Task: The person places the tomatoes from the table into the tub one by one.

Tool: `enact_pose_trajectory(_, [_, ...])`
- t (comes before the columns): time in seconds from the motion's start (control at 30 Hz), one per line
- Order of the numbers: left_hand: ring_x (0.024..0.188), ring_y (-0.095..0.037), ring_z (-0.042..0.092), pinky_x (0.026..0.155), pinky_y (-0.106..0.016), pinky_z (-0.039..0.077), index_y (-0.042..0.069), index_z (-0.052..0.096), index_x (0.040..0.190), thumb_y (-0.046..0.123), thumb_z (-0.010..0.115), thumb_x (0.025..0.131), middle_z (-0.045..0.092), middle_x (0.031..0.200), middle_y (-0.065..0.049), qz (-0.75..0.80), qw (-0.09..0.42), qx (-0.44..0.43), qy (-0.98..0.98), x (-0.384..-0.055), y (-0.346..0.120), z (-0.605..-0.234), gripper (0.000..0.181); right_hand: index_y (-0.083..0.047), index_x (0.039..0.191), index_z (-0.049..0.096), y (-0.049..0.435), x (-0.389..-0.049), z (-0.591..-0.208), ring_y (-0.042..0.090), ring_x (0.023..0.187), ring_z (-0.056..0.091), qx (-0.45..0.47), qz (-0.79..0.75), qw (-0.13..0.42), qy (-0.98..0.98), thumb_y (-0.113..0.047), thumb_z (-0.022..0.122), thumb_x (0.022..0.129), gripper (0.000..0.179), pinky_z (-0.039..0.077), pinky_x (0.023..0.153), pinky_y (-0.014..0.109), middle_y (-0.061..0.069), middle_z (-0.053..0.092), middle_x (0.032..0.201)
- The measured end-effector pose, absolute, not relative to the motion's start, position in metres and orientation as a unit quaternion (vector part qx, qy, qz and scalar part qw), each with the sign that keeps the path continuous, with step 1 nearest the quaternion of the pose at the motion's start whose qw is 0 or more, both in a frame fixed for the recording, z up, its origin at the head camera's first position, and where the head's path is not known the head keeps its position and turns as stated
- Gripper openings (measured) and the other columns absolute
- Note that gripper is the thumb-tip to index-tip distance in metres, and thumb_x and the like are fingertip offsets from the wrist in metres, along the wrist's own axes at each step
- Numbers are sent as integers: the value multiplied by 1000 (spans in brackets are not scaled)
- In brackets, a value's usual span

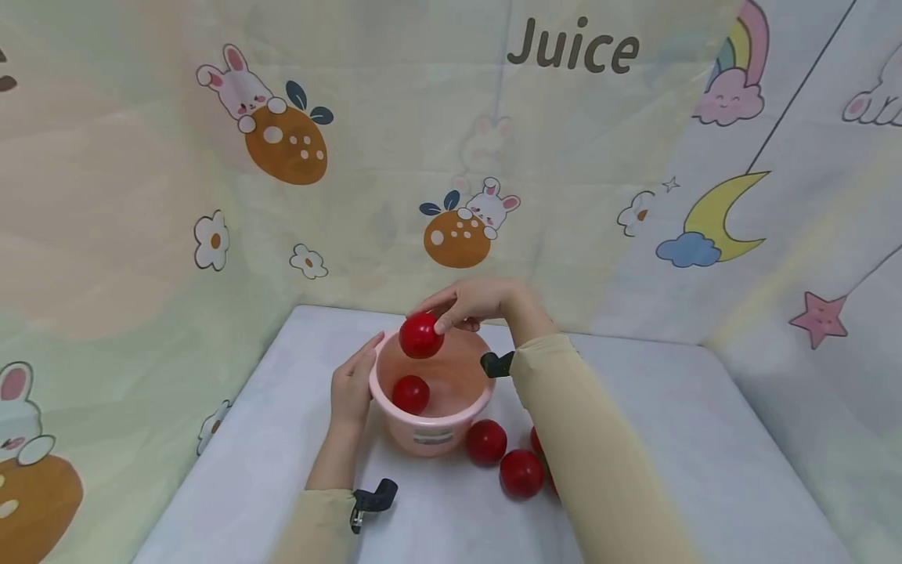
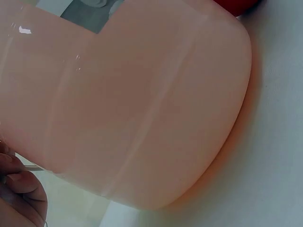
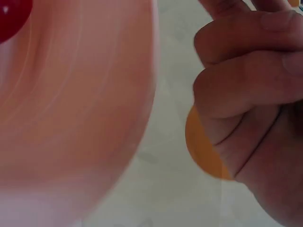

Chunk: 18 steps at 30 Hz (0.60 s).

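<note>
A shiny red ball (image 1: pixel 420 336) is pinched between the thumb and fingers of my right hand (image 1: pixel 474 304), over the back of a pink plastic basin (image 1: pixel 431 435). Inside the basin lies another red ball (image 1: pixel 411 394). At the basin's left side, my left hand (image 1: pixel 355 384) grips the rim. Its curled fingers (image 2: pixel 26 189) show at the lower left of the left wrist view, beside the pink wall. In the right wrist view the bent fingers (image 3: pixel 246 80) stand beyond the basin's edge; the held ball is out of that view.
Just right of the basin, a red ball (image 1: pixel 486 442) and a second red ball (image 1: pixel 521 473) rest on the white tabletop (image 1: pixel 676 439). More red shows partly hidden behind the right sleeve (image 1: pixel 599 439). A printed cloth (image 1: pixel 380 196) hangs behind the table.
</note>
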<state>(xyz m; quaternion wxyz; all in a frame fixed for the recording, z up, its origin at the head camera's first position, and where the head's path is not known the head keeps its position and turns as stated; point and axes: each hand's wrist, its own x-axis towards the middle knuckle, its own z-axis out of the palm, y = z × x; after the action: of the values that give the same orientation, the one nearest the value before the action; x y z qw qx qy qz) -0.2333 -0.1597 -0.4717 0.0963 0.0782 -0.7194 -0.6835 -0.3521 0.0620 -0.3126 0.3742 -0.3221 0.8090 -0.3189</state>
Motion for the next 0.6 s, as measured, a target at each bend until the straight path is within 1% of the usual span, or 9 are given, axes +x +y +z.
enact_pose_trajectory(0.1, [131,-6,54,97,-35,54,42,60,134,67,53,90,60,135,23,-685,100,79,-718,-233,-160,-471,51,-40,123,68,46,-353,-315,24,71,51,-316,-298,405,804,-40,76,84,40,45,57,24,1,72,113])
enact_pose_trajectory(0.2, [131,-6,54,97,-35,54,45,61,131,66,51,92,60,135,21,-683,105,76,-719,-233,-159,-472,45,-38,120,70,37,-353,-321,22,68,50,-301,-279,432,803,-39,78,83,38,44,57,23,4,72,107])
enact_pose_trajectory(0.3, [133,-8,54,97,-36,54,45,61,131,64,50,93,60,136,20,-683,105,72,-719,-233,-158,-473,43,-36,118,72,30,-353,-328,18,65,49,-282,-263,455,803,-38,79,82,36,43,57,22,6,71,107])
enact_pose_trajectory(0.4, [133,-7,53,98,-36,53,48,60,130,65,49,93,59,136,21,-683,99,74,-720,-232,-157,-474,42,-35,116,73,23,-351,-334,16,64,48,-268,-243,468,806,-36,79,83,34,41,57,21,12,69,109])
enact_pose_trajectory(0.5, [133,-7,53,99,-36,52,48,61,129,64,50,93,60,136,21,-684,100,73,-719,-233,-158,-474,41,-33,113,74,16,-349,-336,15,63,48,-261,-229,471,811,-35,79,83,31,41,57,22,18,65,103])
enact_pose_trajectory(0.6, [133,-6,53,100,-35,52,49,61,128,64,49,93,60,136,21,-681,105,75,-721,-234,-159,-474,40,-30,114,74,8,-346,-338,16,64,47,-268,-221,477,807,-33,77,85,29,41,58,22,18,62,94])
